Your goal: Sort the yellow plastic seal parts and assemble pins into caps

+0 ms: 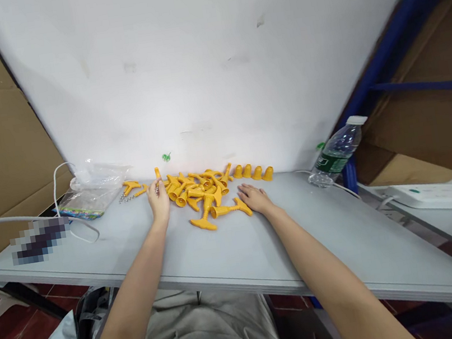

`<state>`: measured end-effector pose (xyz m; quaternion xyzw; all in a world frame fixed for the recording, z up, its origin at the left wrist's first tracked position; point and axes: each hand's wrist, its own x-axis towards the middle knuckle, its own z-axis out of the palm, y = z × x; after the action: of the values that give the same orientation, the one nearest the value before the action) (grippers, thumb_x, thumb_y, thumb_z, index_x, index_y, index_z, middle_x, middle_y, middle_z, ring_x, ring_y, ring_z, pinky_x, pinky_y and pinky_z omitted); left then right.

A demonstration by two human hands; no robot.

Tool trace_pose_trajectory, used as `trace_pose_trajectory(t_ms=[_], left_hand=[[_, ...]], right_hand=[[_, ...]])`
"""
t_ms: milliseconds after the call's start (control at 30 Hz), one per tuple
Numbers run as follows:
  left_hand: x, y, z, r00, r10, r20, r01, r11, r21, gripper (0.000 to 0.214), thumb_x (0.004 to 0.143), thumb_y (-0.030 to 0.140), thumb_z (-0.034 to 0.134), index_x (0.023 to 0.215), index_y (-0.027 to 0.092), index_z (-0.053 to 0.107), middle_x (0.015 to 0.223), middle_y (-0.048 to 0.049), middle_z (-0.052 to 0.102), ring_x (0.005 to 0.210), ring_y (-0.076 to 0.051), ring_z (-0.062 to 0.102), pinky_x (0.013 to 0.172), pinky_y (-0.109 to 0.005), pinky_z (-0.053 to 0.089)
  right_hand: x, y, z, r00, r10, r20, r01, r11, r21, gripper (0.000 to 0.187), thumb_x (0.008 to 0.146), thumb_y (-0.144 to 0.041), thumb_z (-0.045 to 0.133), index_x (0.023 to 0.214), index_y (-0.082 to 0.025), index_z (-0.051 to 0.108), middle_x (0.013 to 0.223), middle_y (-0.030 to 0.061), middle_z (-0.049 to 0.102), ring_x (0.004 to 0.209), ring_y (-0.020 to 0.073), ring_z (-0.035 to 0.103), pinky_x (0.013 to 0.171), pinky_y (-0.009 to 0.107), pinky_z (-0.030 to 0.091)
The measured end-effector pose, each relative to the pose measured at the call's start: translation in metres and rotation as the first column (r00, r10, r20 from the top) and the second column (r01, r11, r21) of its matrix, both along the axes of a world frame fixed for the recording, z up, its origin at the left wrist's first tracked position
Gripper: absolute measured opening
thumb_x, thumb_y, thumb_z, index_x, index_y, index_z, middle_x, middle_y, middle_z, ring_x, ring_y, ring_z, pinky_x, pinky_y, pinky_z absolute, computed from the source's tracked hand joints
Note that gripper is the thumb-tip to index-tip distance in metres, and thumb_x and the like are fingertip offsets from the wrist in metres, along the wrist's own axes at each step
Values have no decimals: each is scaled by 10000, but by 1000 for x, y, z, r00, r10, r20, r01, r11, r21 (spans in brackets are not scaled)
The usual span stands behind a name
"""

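A heap of yellow plastic T-shaped parts [197,190] lies on the grey table [229,248] near the white wall. My left hand [158,199] is at the heap's left edge, fingers pinched on a small yellow cap [157,173] held upright. My right hand [254,197] lies flat on the table, fingers spread, touching the end of a yellow T-part [229,208]. A row of several yellow caps [253,173] stands right of the heap. Left of my left hand lie one more yellow part [130,187] and a small metal chain [125,196].
A clear plastic bag [93,192] and a white cable [67,216] lie at the table's left. A water bottle [336,153] leans at the right edge. A white power strip [438,195] sits on a second table. Cardboard stands on both sides.
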<state>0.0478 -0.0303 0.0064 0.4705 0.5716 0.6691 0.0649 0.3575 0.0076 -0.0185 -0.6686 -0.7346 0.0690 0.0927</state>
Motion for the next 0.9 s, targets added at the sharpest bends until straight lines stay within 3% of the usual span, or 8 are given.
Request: trace_pose_trajectory(t_ms=[133,267,433,567,633,700,800,900], left_hand=[[-16,8,14,995,9,-102,-8,1000,10,282,913,223,434,1066,206,670,1082,-100,599,991,-178,600,932,-323,478],[-55,20,21,917,-64,-393,49,998,-48,305,877,154,438,1043,203,689,1178,-120,564,1061,-204,599,943,-331,473],[-113,36,3,841,-126,-527,-24,963,-268,252,811,153,502,957,221,696,1198,-119,596,1049,-254,602,967,-420,461],[-136,45,-15,870,-121,-479,-48,944,-325,192,769,196,555,890,198,704,1170,-161,623,1074,-299,592,993,-464,440],[-138,47,-19,862,-119,-493,-113,902,-416,264,771,195,536,975,172,702,1218,-184,618,1160,-326,559,1028,-498,410],[-136,49,-20,815,-170,-554,-191,824,-534,386,797,171,481,1137,148,663,1349,-185,557,1298,-324,471,1094,-504,348],[-132,48,-16,724,-279,-631,-293,703,-648,516,843,143,390,1335,134,545,1526,-146,386,1433,-277,312,1172,-459,248],[-129,48,-11,673,-316,-668,-356,654,-668,541,864,154,359,1386,134,497,1546,-137,355,1450,-262,282,1181,-441,240]], right_hand=[[0,-1,2,1000,-8,-7,8,1000,-4,489,990,-349,292,1438,-231,448,1554,85,351,1440,236,305,1134,543,266],[-3,-5,4,999,-28,-17,27,999,-23,501,991,-347,290,1450,-204,429,1568,80,322,1452,228,277,1158,520,228],[-5,-11,12,999,-37,-12,37,999,18,458,966,-332,343,1371,-225,529,1513,81,425,1390,252,389,1106,485,327],[-9,-17,31,996,-84,-31,88,986,141,376,931,-275,365,1076,-181,699,1147,129,699,1082,283,622,919,398,459],[-12,-20,43,993,-74,-93,92,972,214,354,915,-265,369,968,-173,707,980,120,726,944,276,648,836,377,473],[-15,-25,53,982,56,-180,-19,979,203,299,875,-253,412,904,-170,698,911,94,721,859,246,641,789,344,474],[-21,-32,62,924,230,-305,-230,972,38,195,777,-210,499,845,-162,675,872,62,708,773,196,621,728,290,477],[-24,-39,64,897,245,-368,-311,941,-133,153,693,-180,572,827,-166,643,839,35,687,738,167,608,668,253,473]])
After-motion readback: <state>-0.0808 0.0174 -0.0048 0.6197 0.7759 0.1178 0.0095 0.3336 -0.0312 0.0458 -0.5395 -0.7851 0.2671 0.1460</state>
